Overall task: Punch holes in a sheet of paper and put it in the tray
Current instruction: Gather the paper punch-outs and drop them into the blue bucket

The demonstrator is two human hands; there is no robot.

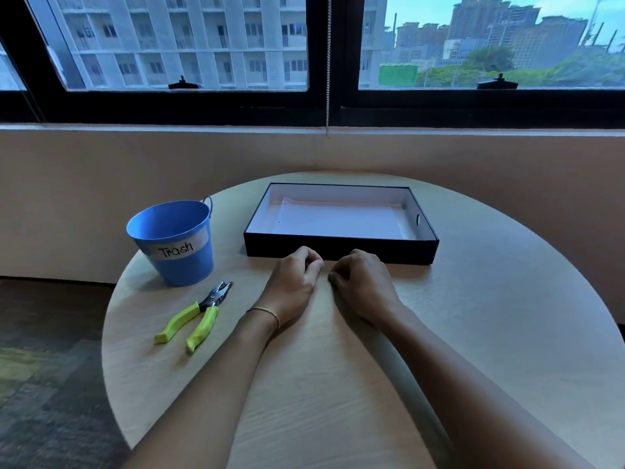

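Both hands rest on the round bench, curled into loose fists that hold nothing. The left hand and right hand sit close together. Just past them is the dark tray, and the sheet of paper lies flat inside it. The hole punch lies left of the left hand, near a blue bucket marked "Trash".

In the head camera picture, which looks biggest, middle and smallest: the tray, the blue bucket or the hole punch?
1. Tray, clearly the widest.
2. Blue bucket.
3. Hole punch, long but thin, so it covers the least, though it lies a bit nearer the camera.
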